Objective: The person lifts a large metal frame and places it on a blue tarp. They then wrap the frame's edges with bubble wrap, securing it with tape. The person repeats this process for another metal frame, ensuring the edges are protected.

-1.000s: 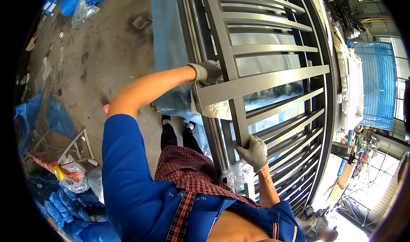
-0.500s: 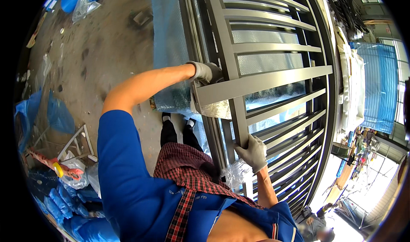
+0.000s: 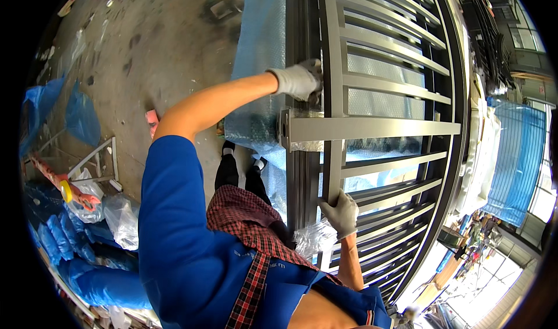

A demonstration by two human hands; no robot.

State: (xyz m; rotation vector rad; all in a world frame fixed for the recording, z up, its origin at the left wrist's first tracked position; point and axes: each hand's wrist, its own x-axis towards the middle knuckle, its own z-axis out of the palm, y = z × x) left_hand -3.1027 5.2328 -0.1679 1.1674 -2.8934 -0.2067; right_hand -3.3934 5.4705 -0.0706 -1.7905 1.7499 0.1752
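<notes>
A grey slatted metal frame (image 3: 333,56) lies along my right side, above a dark grooved rail (image 3: 303,183). A wider flat bar (image 3: 378,127) crosses the slats, its near end projecting over the rail. My left hand (image 3: 298,80), in a grey glove with dark fingers, is beside the frame's long side piece, just beyond that bar end and apart from it. Its fingers curl down over the rail, hiding whatever they hold. Closer to my body, my gloved right hand (image 3: 342,214) is closed on the side piece, thumb over its edge. Crumpled clear plastic wrap (image 3: 314,239) sits beside it.
Blue bubble wrap (image 3: 256,56) hangs along the rail's left side. On the floor at left are a small metal frame (image 3: 96,160), clear plastic bags (image 3: 122,221) and blue wrapped bundles (image 3: 104,285). Blue-wrapped panels (image 3: 514,160) stand at far right.
My left hand has left the wide bar's end and moved farther along the rail. That bar now lies straighter across the frame. My right hand keeps its grip. The view has shifted.
</notes>
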